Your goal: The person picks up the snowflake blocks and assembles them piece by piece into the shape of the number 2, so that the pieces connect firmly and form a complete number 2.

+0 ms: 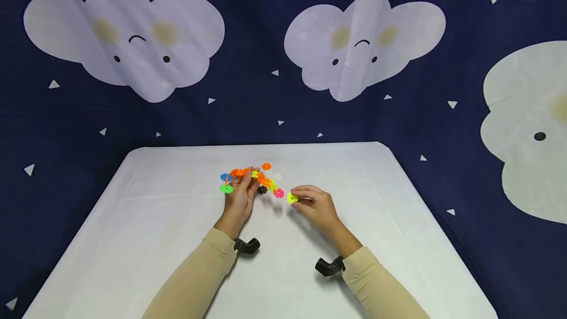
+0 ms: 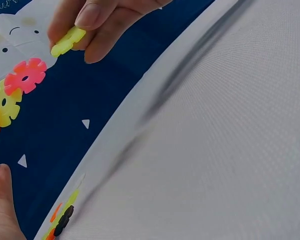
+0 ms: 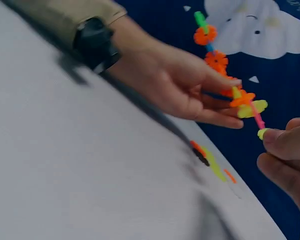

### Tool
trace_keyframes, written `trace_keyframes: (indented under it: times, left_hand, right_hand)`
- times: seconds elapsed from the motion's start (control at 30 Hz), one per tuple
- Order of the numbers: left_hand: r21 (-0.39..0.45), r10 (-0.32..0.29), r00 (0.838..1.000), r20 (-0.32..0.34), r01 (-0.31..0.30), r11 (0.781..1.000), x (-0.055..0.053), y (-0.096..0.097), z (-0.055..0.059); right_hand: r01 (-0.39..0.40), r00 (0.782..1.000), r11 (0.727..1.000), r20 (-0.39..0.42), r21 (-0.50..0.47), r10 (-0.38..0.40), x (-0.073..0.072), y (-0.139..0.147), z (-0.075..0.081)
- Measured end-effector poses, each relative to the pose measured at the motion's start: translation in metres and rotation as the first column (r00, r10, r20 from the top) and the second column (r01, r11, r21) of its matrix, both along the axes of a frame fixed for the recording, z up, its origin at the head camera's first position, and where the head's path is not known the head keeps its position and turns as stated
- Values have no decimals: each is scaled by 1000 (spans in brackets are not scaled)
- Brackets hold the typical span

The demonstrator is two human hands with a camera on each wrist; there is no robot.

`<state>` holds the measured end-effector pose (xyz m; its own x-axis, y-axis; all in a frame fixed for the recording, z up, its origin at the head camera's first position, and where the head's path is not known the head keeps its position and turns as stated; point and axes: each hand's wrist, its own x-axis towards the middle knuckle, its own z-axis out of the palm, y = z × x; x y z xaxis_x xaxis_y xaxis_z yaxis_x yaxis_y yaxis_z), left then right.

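My left hand (image 1: 238, 200) holds a chain of joined, notched plastic flower discs (image 3: 218, 62) between thumb and fingers. Mostly orange, the chain has a green disc (image 1: 226, 189) and a blue one (image 1: 223, 176) at its left end. At its right end are a yellow disc (image 2: 6, 103) and a pink disc (image 1: 278, 193). My right hand (image 1: 320, 209) pinches a single yellow disc (image 2: 68, 41) between thumb and fingertips. A small gap parts this disc from the pink one in the head and left wrist views.
Several loose discs lie on the white table (image 1: 155, 240) beyond the left hand, among them a black one (image 1: 262, 190), an orange one (image 1: 266, 166) and a whitish one (image 1: 276, 176). A dark blue cloth (image 1: 248, 112) with clouds hangs behind the table's far edge.
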<state>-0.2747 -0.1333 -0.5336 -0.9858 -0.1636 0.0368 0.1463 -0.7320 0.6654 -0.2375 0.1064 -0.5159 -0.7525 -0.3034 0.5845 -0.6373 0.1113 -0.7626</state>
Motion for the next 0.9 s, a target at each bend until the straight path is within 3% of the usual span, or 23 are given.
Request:
trace_keyframes:
  times: [0.17, 0.33, 0.9]
  left_hand:
    - [16, 0, 1000, 3, 0, 1000, -1, 0, 2]
    - [12, 9, 1000, 11, -9, 1000, 0, -1, 1]
    - [-19, -11, 1000, -24, 10, 1000, 3, 0, 1]
  right_hand:
    - [22, 989, 1000, -144, -9, -23, 7, -11, -1]
    - [65, 964, 997, -260, 39, -53, 10, -17, -6]
    - [230, 874, 968, -459, 100, -160, 11, -20, -13]
